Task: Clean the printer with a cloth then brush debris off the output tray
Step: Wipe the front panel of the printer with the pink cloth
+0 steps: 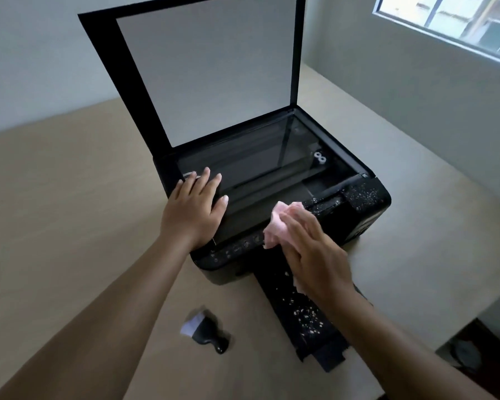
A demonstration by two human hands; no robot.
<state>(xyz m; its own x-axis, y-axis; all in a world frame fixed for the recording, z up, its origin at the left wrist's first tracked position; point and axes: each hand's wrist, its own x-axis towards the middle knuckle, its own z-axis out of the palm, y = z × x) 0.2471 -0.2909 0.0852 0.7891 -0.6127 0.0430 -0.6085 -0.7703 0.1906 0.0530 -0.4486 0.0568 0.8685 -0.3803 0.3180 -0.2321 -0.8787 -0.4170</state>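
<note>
A black printer (pixel 358 226) stands on the table with its scanner lid (pixel 202 67) raised upright. My left hand (pixel 194 209) lies flat, fingers spread, on the left part of the scanner glass (pixel 272 160). My right hand (pixel 309 252) presses a pink cloth (pixel 277 223) onto the printer's front edge by the control panel. White specks cover the printer's right front corner (pixel 361 194) and the black output tray (pixel 303 316), which sticks out toward me under my right forearm. A small black brush with white bristles (pixel 205 332) lies on the table, left of the tray.
The beige table (pixel 70 212) runs wide to the left and behind the printer. Its right edge drops off near a dark object on the floor (pixel 465 353). A window (pixel 451 21) sits in the wall at the upper right.
</note>
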